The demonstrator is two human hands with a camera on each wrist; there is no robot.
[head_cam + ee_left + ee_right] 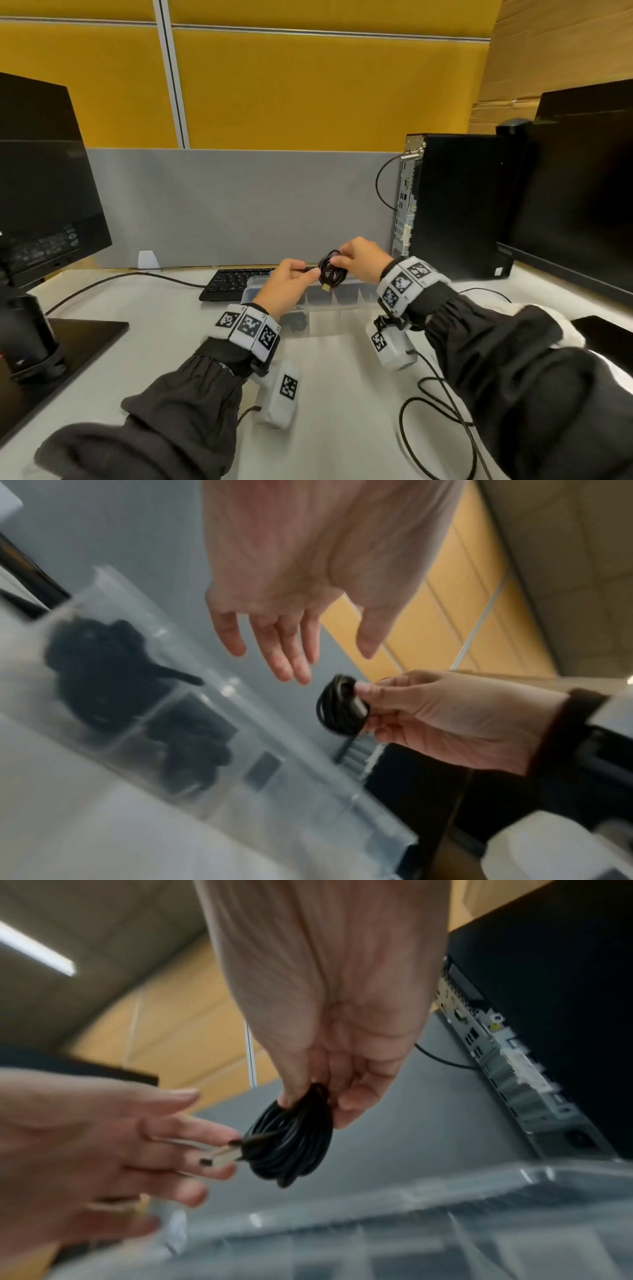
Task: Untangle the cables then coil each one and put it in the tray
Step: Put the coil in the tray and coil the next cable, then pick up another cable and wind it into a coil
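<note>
Coiled cable (291,1139) pinched by right hand (329,1020); two coils (103,674) in tray (308,764).

Your work surface is a white desk (164,325). Directly on it rest a clear compartmented tray (342,301), a black keyboard (233,282), two monitor bases, a computer tower (455,205) and loose black cables (442,421).

From head height we look forward and down over the white desk (164,329). Our two wrist cameras sit close beneath each palm, facing up along the fingers. All three views share the coiled black cable (330,272) (339,710) (291,1139) above the clear plastic compartment tray (342,299) (212,702) (445,1191).
</note>
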